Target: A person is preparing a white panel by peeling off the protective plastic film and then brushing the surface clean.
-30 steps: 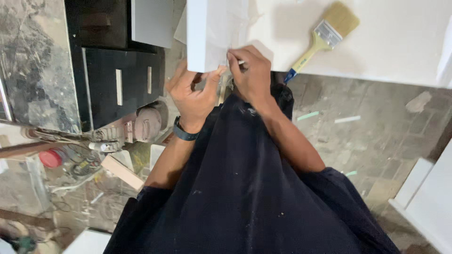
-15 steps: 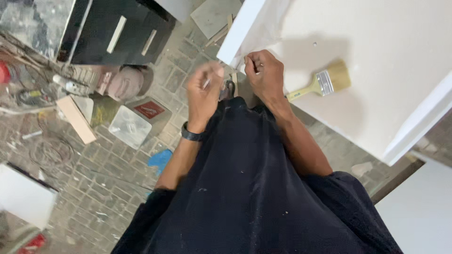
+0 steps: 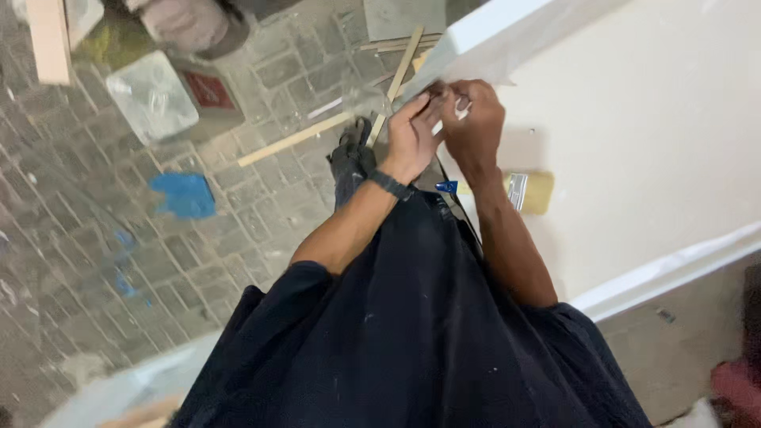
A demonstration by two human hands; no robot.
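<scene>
Fingers (image 3: pixel 428 107) of both hands pinched, seemingly, at the white panel (image 3: pixel 634 103) edge.

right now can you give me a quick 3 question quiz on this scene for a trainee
1. True or false: the paintbrush lies on the white panel, with neither hand on it.
2. Multiple choice: where do the left hand and right hand meet? A) at the corner edge of the white panel B) on the blue scrap on the floor C) on the wooden strip
3. Short answer: what is worn on the left wrist?

Key: 1 true. 2 A. 3 a dark band, like a watch. What the fingers pinch at the corner is too small to tell.
</scene>
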